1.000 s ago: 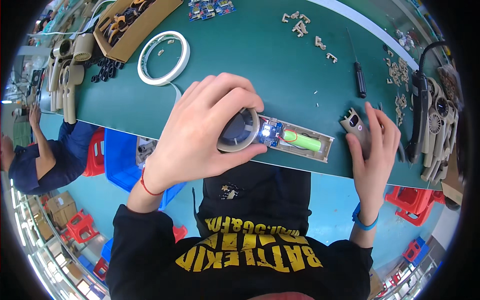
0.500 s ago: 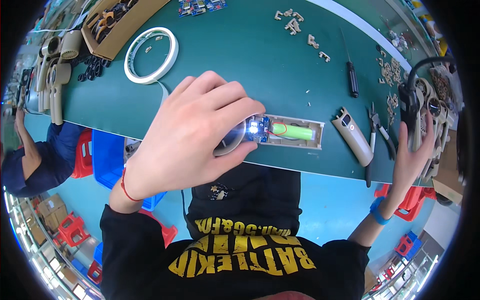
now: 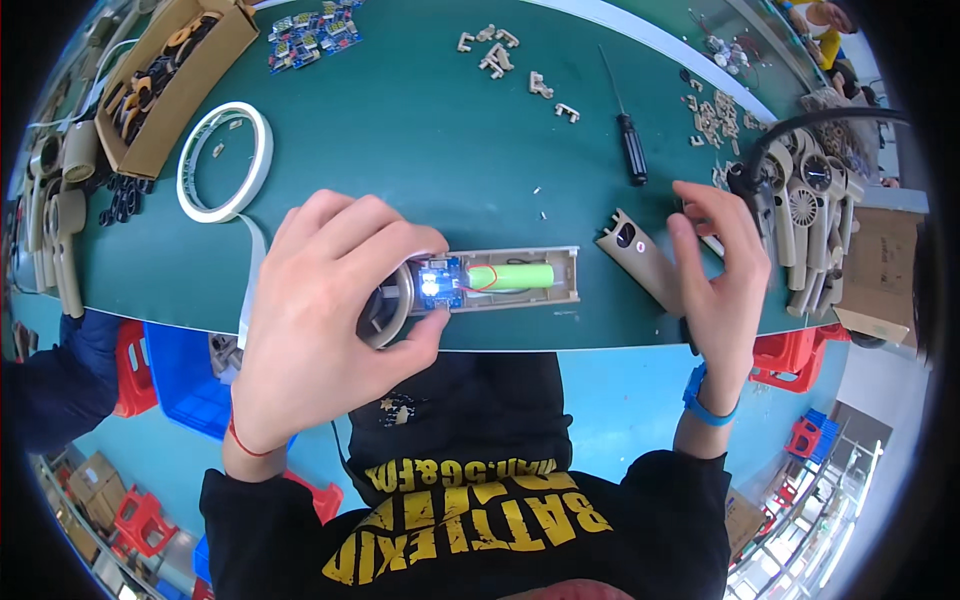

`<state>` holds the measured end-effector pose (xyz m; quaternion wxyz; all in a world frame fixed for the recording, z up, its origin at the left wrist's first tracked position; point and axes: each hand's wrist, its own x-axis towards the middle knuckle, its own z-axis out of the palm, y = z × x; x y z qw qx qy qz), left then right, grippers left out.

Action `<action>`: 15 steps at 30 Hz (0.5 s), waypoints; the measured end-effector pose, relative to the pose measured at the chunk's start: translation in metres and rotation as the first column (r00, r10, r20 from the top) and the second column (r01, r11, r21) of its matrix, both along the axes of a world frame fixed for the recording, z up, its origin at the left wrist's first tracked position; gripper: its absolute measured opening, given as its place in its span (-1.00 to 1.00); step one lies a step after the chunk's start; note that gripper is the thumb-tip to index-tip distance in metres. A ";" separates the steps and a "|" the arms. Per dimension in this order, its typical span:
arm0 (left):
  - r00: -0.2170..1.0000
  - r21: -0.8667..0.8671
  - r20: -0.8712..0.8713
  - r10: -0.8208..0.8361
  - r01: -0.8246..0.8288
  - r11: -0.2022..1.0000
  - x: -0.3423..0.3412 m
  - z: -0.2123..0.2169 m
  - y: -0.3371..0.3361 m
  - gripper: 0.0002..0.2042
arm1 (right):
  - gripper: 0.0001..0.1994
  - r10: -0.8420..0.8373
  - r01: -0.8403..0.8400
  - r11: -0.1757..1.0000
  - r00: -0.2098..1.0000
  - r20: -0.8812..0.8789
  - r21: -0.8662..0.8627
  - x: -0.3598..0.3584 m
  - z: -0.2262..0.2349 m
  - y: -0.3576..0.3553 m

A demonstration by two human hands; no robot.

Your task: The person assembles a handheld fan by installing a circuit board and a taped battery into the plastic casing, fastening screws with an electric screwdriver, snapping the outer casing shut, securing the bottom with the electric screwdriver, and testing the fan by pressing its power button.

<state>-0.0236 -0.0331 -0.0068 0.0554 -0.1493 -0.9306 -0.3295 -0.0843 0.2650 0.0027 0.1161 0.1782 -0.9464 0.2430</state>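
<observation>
My left hand (image 3: pixel 335 300) is closed around the round head of a beige handheld fan (image 3: pixel 572 262), whose opened handle lies on the table with its inside facing up. A blue circuit board (image 3: pixel 437 284) with a bright white light shows between thumb and fingers. Behind it in the handle sits a green cylindrical battery (image 3: pixel 525 275) with a red wire. To the right, my right hand (image 3: pixel 725 260) hovers with thumb and index finger apart, over partly hidden pliers (image 3: pixel 711 240). Just left of that hand lies a beige handle cover (image 3: pixel 640 262) with a dark oval window.
A roll of white tape (image 3: pixel 262 165), a screwdriver (image 3: pixel 631 150), small beige clips (image 3: pixel 495 60) and blue circuit boards (image 3: pixel 312 38) lie farther back. Fans (image 3: pixel 805 210) are piled at right beside a black cable (image 3: pixel 830 115). A cardboard box (image 3: pixel 170 85) stands back left.
My right hand has come leftward from the black corded tool toward the pliers and handle cover. The view has shifted, so the table's things appear farther left. My left hand keeps its grip.
</observation>
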 end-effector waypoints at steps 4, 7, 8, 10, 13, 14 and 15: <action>0.999 0.019 -0.044 0.008 -0.007 1.000 0.000 -0.003 0.001 -0.62 | -0.79 -0.153 0.153 0.988 0.988 -0.005 0.009 0.003 0.003 0.017; 0.998 0.007 -0.054 0.009 -0.009 1.000 -0.001 -0.002 0.001 -0.62 | -0.79 -0.175 0.175 0.984 0.984 0.009 0.043 0.007 0.000 0.031; 0.999 0.009 -0.052 0.007 -0.007 1.000 -0.001 -0.002 0.001 -0.62 | -0.79 -0.172 0.171 0.984 0.985 0.013 0.054 0.008 0.000 0.032; 0.999 0.021 -0.038 -0.008 0.008 1.000 0.000 -0.003 0.000 -0.63 | -0.80 -0.166 0.164 0.985 0.985 0.041 0.045 0.008 0.001 0.030; 0.997 0.057 -0.024 -0.071 0.072 0.996 -0.001 -0.003 0.003 -0.63 | -0.80 -0.081 0.079 0.994 0.996 0.032 0.077 0.000 0.002 0.022; 0.998 0.053 -0.015 -0.063 0.064 0.997 -0.001 -0.004 0.005 -0.63 | -0.80 -0.005 0.005 0.992 1.000 -0.002 0.126 -0.003 0.002 0.019; 0.997 0.066 -0.041 -0.069 0.072 0.995 -0.004 -0.006 0.007 -0.64 | -0.80 0.004 -0.005 0.993 1.000 0.008 0.120 -0.006 0.003 0.017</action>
